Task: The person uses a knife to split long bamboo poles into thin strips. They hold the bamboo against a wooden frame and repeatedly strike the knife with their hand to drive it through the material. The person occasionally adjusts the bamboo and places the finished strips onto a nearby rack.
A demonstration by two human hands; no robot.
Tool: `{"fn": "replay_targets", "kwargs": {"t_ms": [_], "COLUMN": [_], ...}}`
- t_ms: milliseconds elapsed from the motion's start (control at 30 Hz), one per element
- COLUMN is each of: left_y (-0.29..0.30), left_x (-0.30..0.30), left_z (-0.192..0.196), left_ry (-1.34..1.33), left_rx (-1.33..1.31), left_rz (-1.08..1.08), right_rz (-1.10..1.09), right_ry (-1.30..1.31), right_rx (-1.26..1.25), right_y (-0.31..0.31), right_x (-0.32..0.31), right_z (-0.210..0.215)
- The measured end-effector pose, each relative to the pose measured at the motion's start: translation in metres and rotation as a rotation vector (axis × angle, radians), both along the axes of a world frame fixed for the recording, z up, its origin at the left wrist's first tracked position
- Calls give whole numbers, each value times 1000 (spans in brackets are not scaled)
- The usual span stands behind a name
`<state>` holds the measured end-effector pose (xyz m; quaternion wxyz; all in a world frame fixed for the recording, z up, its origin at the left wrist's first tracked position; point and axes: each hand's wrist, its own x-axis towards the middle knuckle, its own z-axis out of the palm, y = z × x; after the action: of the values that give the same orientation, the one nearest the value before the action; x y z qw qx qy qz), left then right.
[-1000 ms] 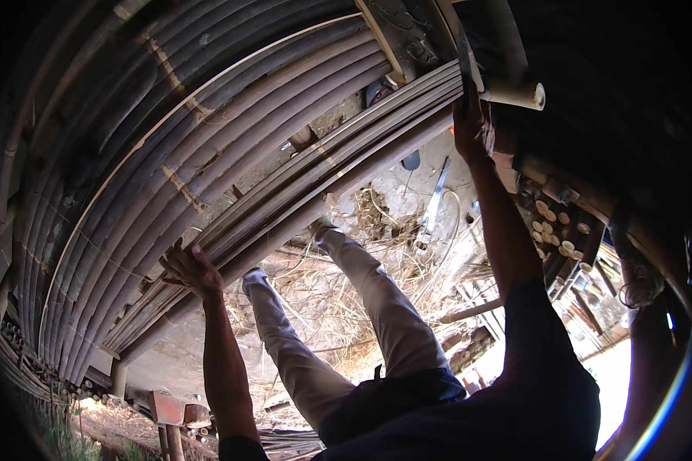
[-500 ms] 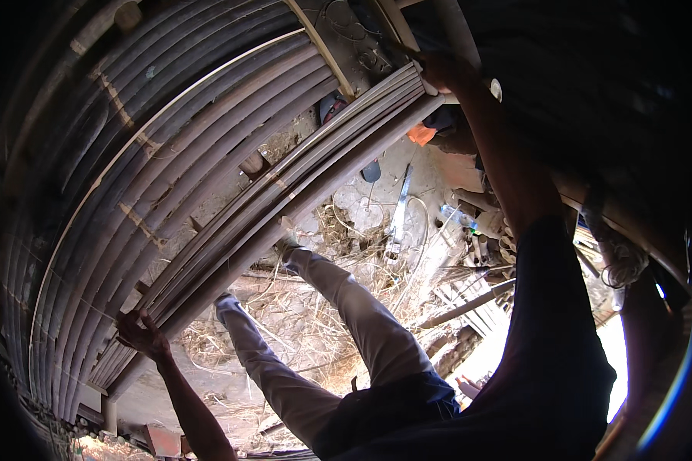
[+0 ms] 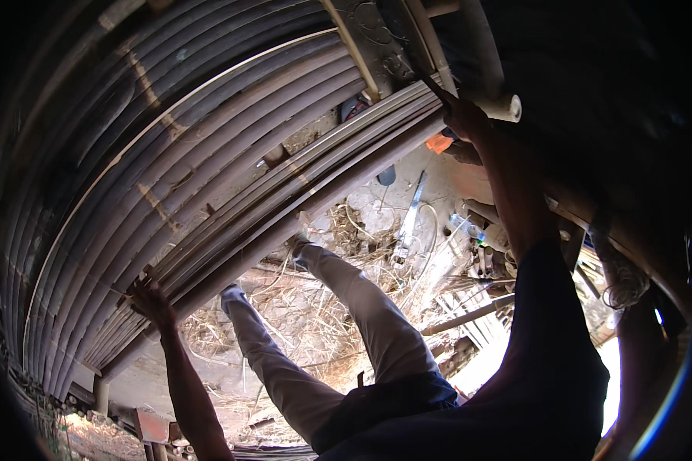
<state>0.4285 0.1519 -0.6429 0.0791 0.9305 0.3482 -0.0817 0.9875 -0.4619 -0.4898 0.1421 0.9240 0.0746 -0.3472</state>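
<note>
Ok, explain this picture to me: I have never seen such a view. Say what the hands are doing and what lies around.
The picture comes from a wide fisheye camera on a person's head, looking down, so straight edges bend. The left hand rests on a bundle of long bamboo poles laid side by side. The right hand grips the far end of the same bundle, beside a pale tube end. Below are the person's own legs in light trousers, over ground strewn with dry shavings. A long blade-like tool lies there.
</note>
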Motion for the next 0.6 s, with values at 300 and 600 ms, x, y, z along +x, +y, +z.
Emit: {"fn": "replay_targets", "kwargs": {"t_ms": [300, 600], "left_y": [-42, -33], "left_x": [56, 48], "left_z": [40, 47], "left_ry": [29, -54], "left_rx": [-138, -136], "left_rz": [24, -36], "right_rz": [-369, -465], "right_ry": [-617, -89], "right_rx": [539, 561], "right_y": [3, 37], "right_x": [-234, -438], "right_z": [-57, 24]}}
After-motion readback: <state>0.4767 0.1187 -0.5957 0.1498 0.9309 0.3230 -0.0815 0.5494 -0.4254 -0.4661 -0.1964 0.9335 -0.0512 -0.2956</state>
